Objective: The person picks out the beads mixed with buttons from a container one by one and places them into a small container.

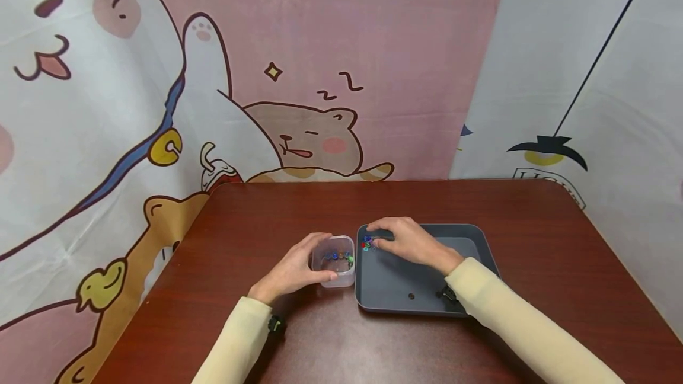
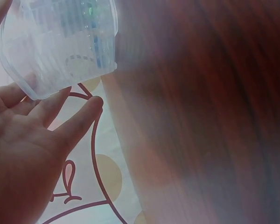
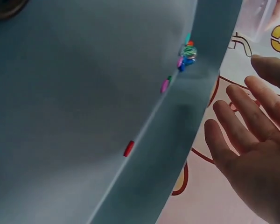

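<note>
My left hand (image 1: 290, 268) grips a clear plastic box (image 1: 345, 280) that stands against the left side of a grey tray (image 1: 427, 277). Its thumb lies along the near side and its fingers reach round the far side. Small blue, orange and green beads (image 1: 341, 255) lie inside the box. Over the tray's far left corner hovers my right hand (image 1: 408, 242), fingers spread and nothing seen between them. Beneath its fingertips, a small cluster of coloured beads (image 3: 188, 52) sits by the tray wall. A pink piece (image 3: 165, 85) and a red piece (image 3: 129, 148) lie apart from them.
A small dark brown round piece (image 1: 411, 296) lies near the tray's front edge. The tray and box stand on a reddish-brown wooden table (image 1: 277, 212). Behind the table hangs a printed cartoon cloth (image 1: 405, 76).
</note>
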`<control>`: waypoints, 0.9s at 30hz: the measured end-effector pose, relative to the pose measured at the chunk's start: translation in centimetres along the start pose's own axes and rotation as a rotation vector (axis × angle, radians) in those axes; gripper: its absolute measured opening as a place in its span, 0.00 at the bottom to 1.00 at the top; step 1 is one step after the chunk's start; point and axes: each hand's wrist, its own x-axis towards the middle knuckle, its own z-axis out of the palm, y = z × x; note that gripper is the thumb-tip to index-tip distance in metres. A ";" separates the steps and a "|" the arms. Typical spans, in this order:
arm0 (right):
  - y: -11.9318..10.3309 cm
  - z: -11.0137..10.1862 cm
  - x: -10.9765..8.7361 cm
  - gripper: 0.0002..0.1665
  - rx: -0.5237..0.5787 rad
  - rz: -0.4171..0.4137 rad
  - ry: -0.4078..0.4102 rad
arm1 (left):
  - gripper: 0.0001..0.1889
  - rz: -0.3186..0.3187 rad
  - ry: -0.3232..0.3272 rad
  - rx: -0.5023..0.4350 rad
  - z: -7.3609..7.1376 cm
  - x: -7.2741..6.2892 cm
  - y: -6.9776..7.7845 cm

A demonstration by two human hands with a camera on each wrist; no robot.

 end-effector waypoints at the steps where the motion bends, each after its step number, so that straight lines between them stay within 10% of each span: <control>1: 0.1 0.1 0.0 0.22 -0.001 -0.001 -0.011 | 0.47 0.001 -0.001 -0.002 0.0 0.0 0.0; 27: 1.3 1.6 1.6 0.17 0.031 -0.010 -0.110 | 0.48 0.020 -0.002 -0.011 -0.1 0.0 -0.1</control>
